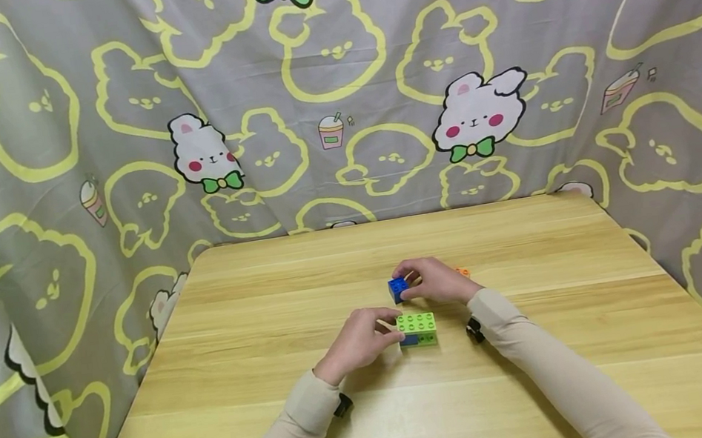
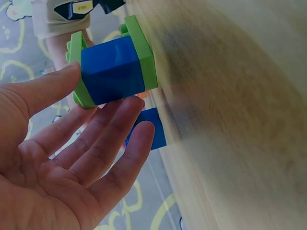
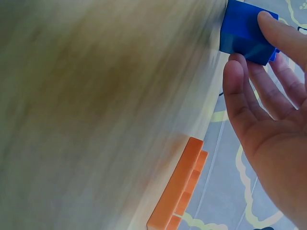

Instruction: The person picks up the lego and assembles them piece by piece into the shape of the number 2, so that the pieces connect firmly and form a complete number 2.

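Observation:
My left hand (image 1: 356,342) holds the left end of a small brick stack, thumb on the near side and fingers behind. The stack has a light green eight-stud brick (image 1: 416,322) on top, a blue brick (image 2: 112,72) beneath its left end and another green brick (image 2: 144,60) at the bottom. Just beyond the stack, my right hand (image 1: 437,282) pinches a separate blue brick (image 1: 398,289) between thumb and fingers. That brick's studs face up in the head view.
An orange brick (image 3: 176,184) lies on the wooden table (image 1: 266,283), partly hidden behind my right hand in the head view. A patterned curtain (image 1: 345,175) hangs along the table's back and sides.

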The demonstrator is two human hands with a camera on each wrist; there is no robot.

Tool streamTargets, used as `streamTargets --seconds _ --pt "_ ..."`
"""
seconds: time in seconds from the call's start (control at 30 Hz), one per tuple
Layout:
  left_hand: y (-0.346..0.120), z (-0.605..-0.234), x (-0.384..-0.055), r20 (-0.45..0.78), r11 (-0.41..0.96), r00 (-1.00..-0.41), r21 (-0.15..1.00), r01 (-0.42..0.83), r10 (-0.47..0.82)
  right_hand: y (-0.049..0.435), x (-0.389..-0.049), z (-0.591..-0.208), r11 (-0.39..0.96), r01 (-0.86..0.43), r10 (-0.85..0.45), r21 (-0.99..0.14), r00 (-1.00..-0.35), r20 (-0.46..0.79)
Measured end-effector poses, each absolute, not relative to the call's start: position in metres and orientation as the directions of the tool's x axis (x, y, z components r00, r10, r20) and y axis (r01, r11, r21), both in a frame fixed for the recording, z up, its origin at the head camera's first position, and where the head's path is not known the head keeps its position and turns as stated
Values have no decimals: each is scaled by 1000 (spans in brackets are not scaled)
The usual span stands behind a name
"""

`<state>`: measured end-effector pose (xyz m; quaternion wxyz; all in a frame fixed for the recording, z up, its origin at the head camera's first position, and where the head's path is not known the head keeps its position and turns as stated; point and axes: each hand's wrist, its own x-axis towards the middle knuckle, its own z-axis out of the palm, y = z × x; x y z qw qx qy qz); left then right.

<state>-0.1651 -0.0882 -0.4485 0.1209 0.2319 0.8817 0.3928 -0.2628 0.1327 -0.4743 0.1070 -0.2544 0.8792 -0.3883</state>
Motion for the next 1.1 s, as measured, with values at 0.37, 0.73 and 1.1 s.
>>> streamTargets --seconds 0.37,0.73,1.1 --pt "-88 -449 -165 -32 595 -864 738 318 502 135 -261 -474 569 -365 -519 -737 -855 23" --pt "-89 -450 -166 -15 597 -871 734 323 490 142 -255 -471 547 -363 -498 -754 -866 55" --pt "-89 -449 -166 7 645 -873 671 365 487 152 -247 -464 545 -360 -479 -757 -875 71"
